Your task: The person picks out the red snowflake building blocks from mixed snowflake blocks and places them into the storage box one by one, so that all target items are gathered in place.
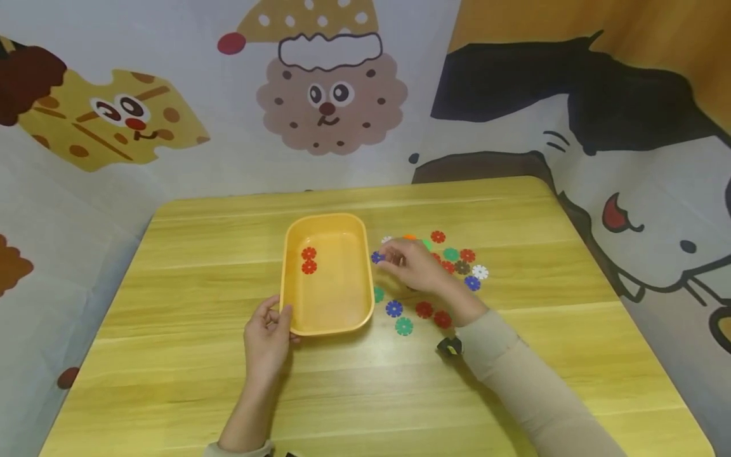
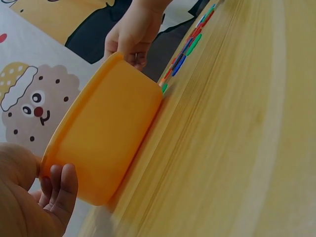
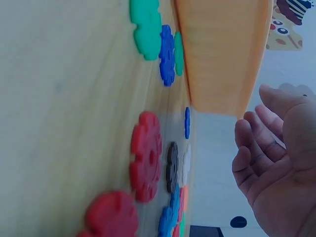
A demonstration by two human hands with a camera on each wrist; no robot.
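Note:
A yellow plastic tray [image 1: 337, 301] sits on the table with two red notched discs [image 1: 309, 266] inside, one touching the other. My left hand [image 1: 267, 333] holds the tray by its near left corner, thumb at the rim and fingers against the outer wall. Just right of the tray, my right hand [image 1: 417, 266] is above the table with loosely bent fingers. Nothing lies between that hand's thumb and fingers [image 3: 254, 133] in the right wrist view. Its fingertips overlap a blue notched disc [image 1: 376, 257] beside the tray in the head view.
Several more notched discs lie scattered right of the tray, among them a white one [image 1: 480, 271], a brown one [image 1: 462, 267] and a green one [image 1: 403, 326]. A small black object [image 1: 449, 346] shows by the right sleeve. A cartoon-printed cloth [image 1: 200, 171] stands behind the table.

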